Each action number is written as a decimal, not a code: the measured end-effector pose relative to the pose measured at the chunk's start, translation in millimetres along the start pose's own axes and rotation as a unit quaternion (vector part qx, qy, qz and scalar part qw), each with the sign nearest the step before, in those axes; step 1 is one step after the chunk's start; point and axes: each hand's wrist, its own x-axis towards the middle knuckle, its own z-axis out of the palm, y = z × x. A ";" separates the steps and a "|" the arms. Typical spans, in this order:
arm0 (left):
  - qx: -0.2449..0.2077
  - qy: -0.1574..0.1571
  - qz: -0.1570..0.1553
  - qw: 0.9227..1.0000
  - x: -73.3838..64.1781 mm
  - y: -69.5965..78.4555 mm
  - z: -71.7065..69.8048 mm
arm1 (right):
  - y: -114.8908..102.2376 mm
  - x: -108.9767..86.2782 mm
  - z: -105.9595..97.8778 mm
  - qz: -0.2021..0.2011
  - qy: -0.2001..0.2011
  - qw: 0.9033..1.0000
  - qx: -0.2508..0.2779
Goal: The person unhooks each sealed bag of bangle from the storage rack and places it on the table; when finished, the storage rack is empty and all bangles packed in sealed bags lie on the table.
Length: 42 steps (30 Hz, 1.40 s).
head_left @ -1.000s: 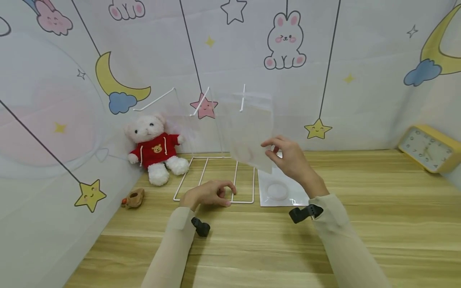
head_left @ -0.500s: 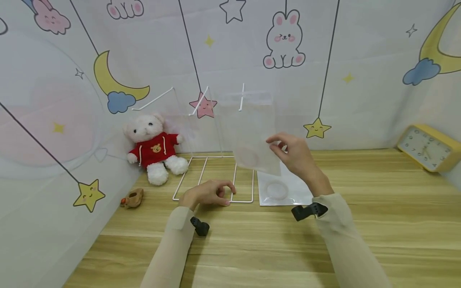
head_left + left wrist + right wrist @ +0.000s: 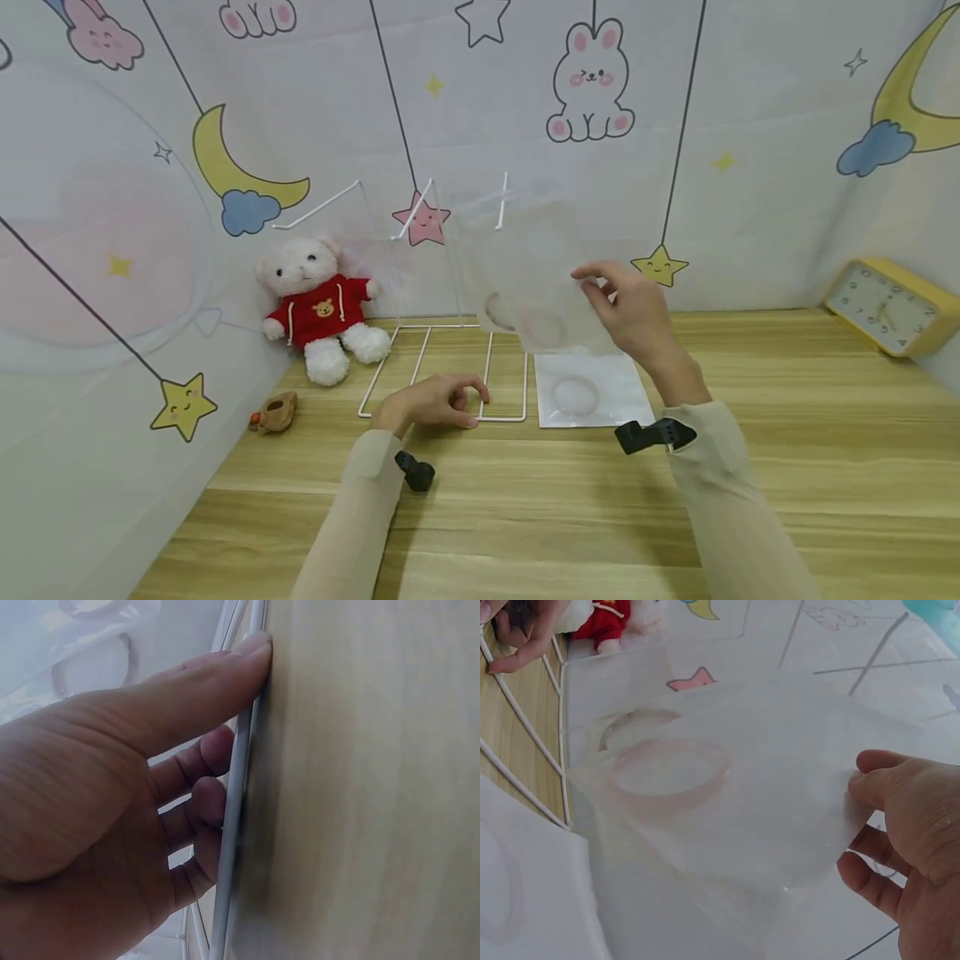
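Right hand (image 3: pixel 626 308) pinches clear pouch (image 3: pixel 551 287), now swung right, baring a second pouch (image 3: pixel 486 287) behind, apparently parting them (head). Left hand (image 3: pixel 112 780) grips white rack (image 3: pixel 237 780) (left wrist). Thumb and finger close upon the clear pouch's right edge (right wrist).

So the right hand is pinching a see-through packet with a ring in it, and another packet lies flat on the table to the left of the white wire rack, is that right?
Not quite: the other packet lies flat on the table to the right of the white wire rack, as the head view shows. The right hand is indeed pinching a see-through packet with a ring in it.
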 end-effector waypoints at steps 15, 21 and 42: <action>-0.001 -0.002 -0.009 1.000 2.6 -1.2 2.3 | -7.3 3.8 -16.0 -0.012 0.062 0.997 0.036; -0.003 -0.003 -0.003 1.000 4.7 -1.1 3.4 | -8.7 4.3 -26.7 0.006 0.073 0.996 0.044; -0.015 -0.002 0.007 1.000 3.9 -4.7 0.1 | -21.8 3.9 -74.1 0.020 -0.013 0.998 0.065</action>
